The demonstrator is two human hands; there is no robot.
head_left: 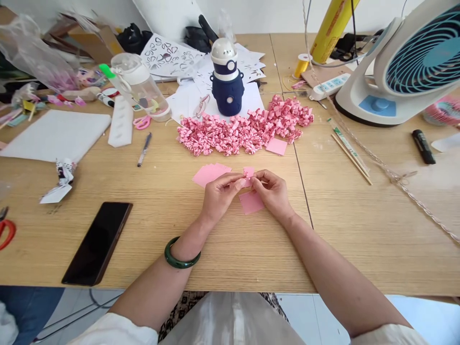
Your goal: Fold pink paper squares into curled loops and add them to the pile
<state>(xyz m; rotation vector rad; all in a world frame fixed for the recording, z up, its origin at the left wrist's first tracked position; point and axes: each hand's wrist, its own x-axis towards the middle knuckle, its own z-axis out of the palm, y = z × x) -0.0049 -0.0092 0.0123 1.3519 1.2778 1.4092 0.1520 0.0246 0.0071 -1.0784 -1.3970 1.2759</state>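
Observation:
Between the fingertips of my left hand (222,192) and my right hand (272,192) is a small pink paper piece (248,171), partly hidden by the fingers. Both hands are closed in a pinch on it. Below it on the table lies a pink paper square (251,203), close to my right hand. A fanned stack of pink paper squares (210,173) rests just behind my left hand. Farther back, a long heap of curled pink paper pieces (230,136) stretches across the table, with one more flat pink square (276,146) at its front right edge.
A dark blue bottle (227,91) stands behind the heap. Left are a clear bottle (143,88), a pen (144,149), pink scissors (142,122) and a phone (97,244). Right are thin sticks (351,159), a twisted cord (391,177), a marker (423,146) and a fan (395,76).

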